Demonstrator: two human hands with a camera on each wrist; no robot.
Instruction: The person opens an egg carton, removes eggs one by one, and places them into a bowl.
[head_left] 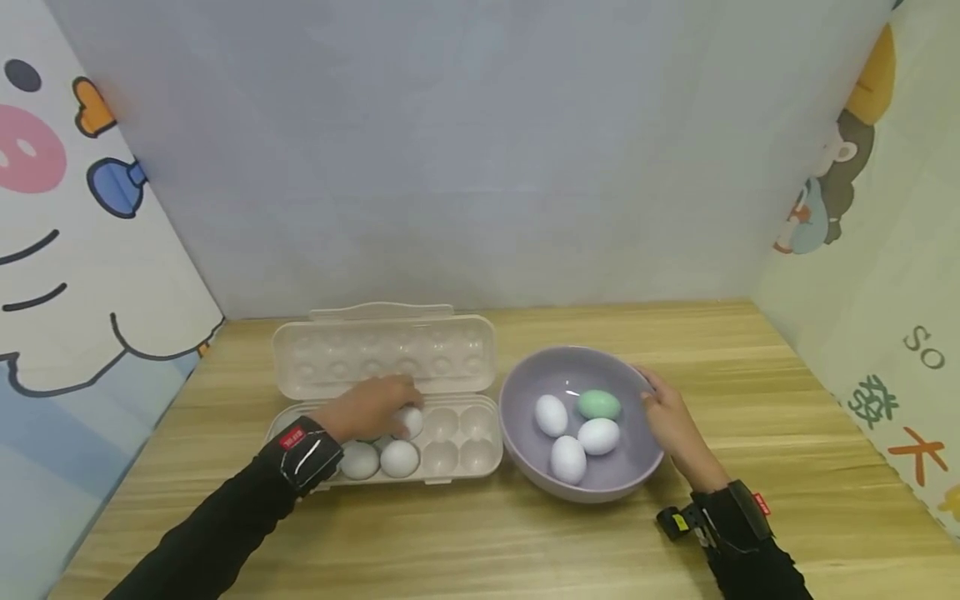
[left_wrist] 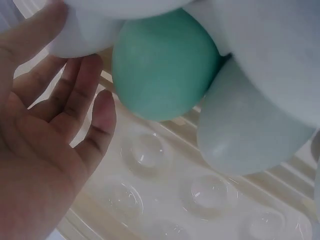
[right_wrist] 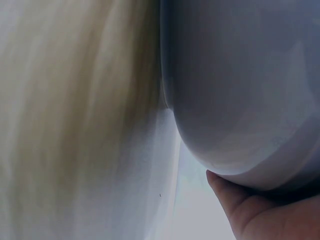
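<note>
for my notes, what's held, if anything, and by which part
The right hand holds the purple bowl by its right rim. The left hand touches a white egg; whether it grips is unclear.

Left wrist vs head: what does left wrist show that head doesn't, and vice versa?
Left wrist only: the palm side of the left-hand grip, and a clear look at a green egg in the carton; in head I can't make out a green one there.

Head only: the purple bowl with three white eggs and a mint egg inside, the right-hand grip at its rim, and the wooden table.

Both: the left-hand grip at a white egg, other eggs, and the carton's dimpled lid.
</note>
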